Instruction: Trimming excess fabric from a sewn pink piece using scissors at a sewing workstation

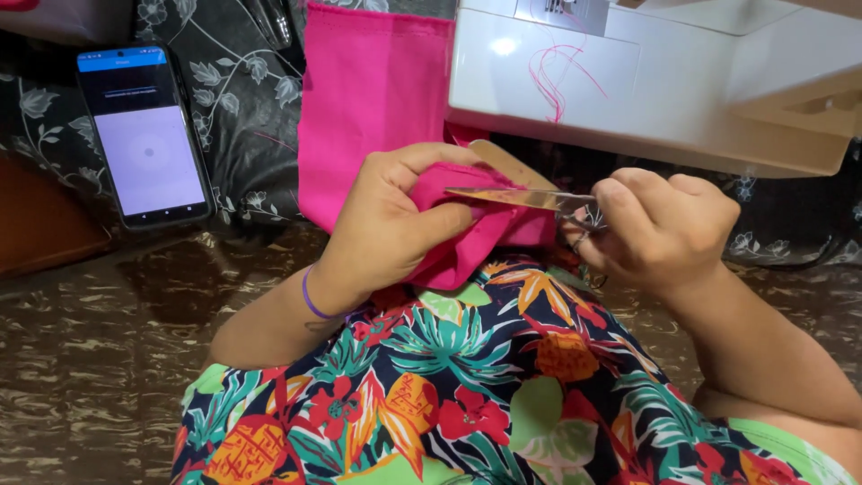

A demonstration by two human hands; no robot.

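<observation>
A black smartphone with a lit screen (144, 135) lay far left on the dark floral cloth (242, 99). The left hand (395, 220) pinched a folded bright pink fabric piece (467, 238) between thumb and fingers. Slim steel scissors (521, 198) lay almost level, tips pointing left onto that fold, the handles closed in the right hand (664, 229), below the white sewing machine (646, 81).

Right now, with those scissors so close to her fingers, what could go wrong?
The scissors in the right hand point at the left hand pinching the pink fabric; a slip might nick the thumb. They might also snip cloth rather than thread. Loose pink thread on the sewing machine could snag.
</observation>
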